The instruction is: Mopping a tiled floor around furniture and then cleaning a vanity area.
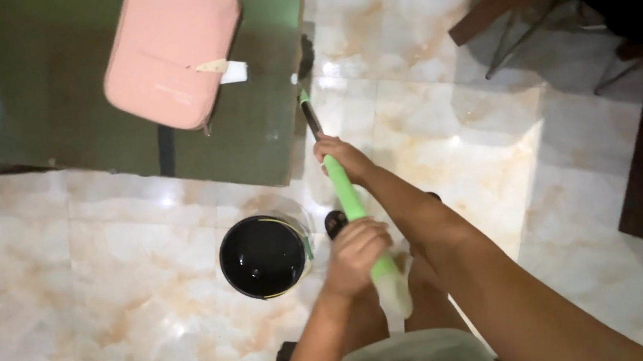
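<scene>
Marble floor (93,271) spreads below you; both hands, left (357,254) and right (342,157), are closed round the green handle (347,195), mid-sweep beside the black bucket (263,256); next, judge a stroke clearing it.

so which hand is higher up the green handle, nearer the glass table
The right hand, gripping the green handle close to the glass table; the left hand holds it lower, near the body.

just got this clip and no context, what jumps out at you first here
Both hands grip a bright green handle running up the middle: the right hand higher, the left hand lower. Left of it, a round black bin stands on the glossy marble floor. Above, a pink pouch lies on a glass table.
</scene>
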